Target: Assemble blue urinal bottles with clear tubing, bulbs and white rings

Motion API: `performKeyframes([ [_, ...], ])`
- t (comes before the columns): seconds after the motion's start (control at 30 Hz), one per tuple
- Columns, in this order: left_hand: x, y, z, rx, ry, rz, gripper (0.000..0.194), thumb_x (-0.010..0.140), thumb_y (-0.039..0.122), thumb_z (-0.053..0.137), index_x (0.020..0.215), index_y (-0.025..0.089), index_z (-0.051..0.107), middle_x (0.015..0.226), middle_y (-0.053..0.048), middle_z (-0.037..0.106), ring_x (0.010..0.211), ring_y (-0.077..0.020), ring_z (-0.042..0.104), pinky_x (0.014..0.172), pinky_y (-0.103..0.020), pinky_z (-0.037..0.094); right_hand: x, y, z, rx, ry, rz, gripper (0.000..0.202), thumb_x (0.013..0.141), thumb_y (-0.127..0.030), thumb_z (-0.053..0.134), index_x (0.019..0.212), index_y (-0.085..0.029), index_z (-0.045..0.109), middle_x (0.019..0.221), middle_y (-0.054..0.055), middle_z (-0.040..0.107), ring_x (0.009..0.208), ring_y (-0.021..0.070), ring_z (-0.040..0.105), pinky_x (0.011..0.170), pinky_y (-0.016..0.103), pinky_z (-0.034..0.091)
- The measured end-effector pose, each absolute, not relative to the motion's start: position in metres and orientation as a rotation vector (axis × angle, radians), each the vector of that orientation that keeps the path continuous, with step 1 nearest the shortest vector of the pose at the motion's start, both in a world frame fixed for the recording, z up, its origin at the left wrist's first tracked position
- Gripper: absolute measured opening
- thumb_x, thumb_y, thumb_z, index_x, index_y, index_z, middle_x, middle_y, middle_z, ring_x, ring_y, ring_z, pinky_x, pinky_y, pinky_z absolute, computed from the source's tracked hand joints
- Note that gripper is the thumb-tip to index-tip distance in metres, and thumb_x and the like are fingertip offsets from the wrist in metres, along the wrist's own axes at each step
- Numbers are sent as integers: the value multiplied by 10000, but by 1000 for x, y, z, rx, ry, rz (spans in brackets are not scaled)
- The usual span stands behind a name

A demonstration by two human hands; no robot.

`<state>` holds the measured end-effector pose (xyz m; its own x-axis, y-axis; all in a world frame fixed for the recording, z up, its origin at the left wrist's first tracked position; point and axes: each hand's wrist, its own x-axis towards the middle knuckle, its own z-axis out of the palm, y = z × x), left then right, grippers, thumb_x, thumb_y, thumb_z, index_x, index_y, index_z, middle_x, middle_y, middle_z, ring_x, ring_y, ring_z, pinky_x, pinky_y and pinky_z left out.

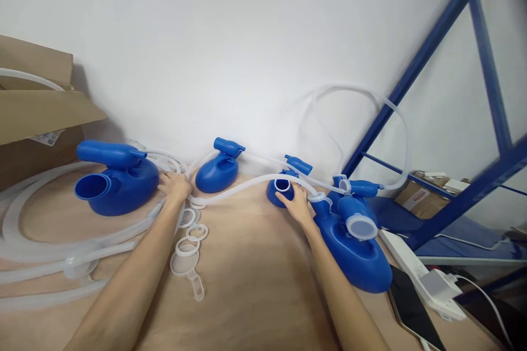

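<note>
My right hand (297, 202) is closed on a small blue bottle (272, 192), whose round white-rimmed mouth faces me. My left hand (175, 185) reaches among the clear tubes, between a large blue bottle (135, 189) with an open mouth and another blue bottle (216, 174) by the wall; what its fingers hold, if anything, is hidden. Translucent rings and caps (185, 264) lie in a row nearer to me than my left hand. A clear tube (251, 182) arches from near the left hand towards the right-hand bottles.
Two blue bottles with translucent caps (358, 260) stand at the right. Beyond them are a phone (414, 307), a white power strip (401, 252) and a blue metal frame (436, 8). Coiled tubes (12, 225) and a cardboard box (41, 115) occupy the left side.
</note>
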<state>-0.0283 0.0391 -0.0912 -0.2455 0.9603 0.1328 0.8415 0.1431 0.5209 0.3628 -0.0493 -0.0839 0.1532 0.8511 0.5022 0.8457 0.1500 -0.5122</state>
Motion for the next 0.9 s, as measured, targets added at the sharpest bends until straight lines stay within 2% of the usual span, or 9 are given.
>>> performKeyframes([
  [0.07,-27,39,-90,1694,2313,773,492,795,290,675,1235,72,684,1441,-379,478,1399,-591,323,999,-702,376,363,-52,-82,-1629,-1666,-5,683,851,-562,653,1416,-209,506,1509,165,527,1472,403,390,1218,618,284],
  [0.2,-27,37,-75,1726,2422,958,433,848,321,606,1195,78,694,1613,-328,301,1518,-535,134,1107,-680,296,363,-61,-70,-1551,-1748,96,654,844,-566,694,1376,-233,510,1418,148,591,1377,356,509,1171,559,382],
  [0.23,-28,36,-68,1735,2413,1068,416,844,330,605,1175,95,695,1617,-306,313,1528,-518,125,1128,-675,283,363,-64,-64,-1536,-1781,132,650,824,-559,725,1349,-233,524,1397,142,602,1356,348,526,1163,546,392],
  [0.3,-29,35,-53,1681,2270,1343,381,823,330,618,1142,131,678,1506,-282,482,1502,-486,252,1141,-656,309,365,-70,-53,-1495,-1852,210,647,776,-533,787,1293,-224,552,1380,135,603,1338,334,536,1149,518,410],
  [0.37,-27,34,-37,1572,2049,1531,391,820,320,615,1175,155,623,1286,-231,657,1361,-431,499,1094,-595,419,368,-77,-42,-1420,-1946,327,635,741,-495,828,1250,-218,569,1350,116,612,1290,311,568,1112,485,449],
  [0.43,-20,32,-24,1512,1882,1612,429,852,314,582,1253,168,533,1118,-154,730,1115,-326,691,969,-473,545,369,-85,-30,-1356,-2033,447,620,720,-456,854,1221,-220,577,1295,88,638,1205,285,618,1062,460,489],
  [0.53,-4,27,-9,1489,1570,1721,446,886,329,555,1293,185,447,999,-77,751,828,-209,751,740,-312,590,365,-95,-16,-1364,-2134,514,622,689,-403,886,1205,-227,588,1238,64,667,1114,276,654,1009,459,519],
  [0.67,27,18,-3,1528,1127,1640,530,848,416,640,1293,180,475,857,-47,744,688,-208,729,616,-285,552,351,-108,-1,-1365,-2282,518,632,689,-390,896,1238,-255,613,1258,56,672,1155,298,639,1032,470,510],
  [0.9,86,-5,-26,1858,962,1166,696,811,464,702,1398,134,530,834,-71,751,741,-264,724,649,-342,559,324,-123,14,-1152,-2520,509,504,762,-387,855,1218,-295,662,1201,19,678,1111,271,642,1025,442,503],
])
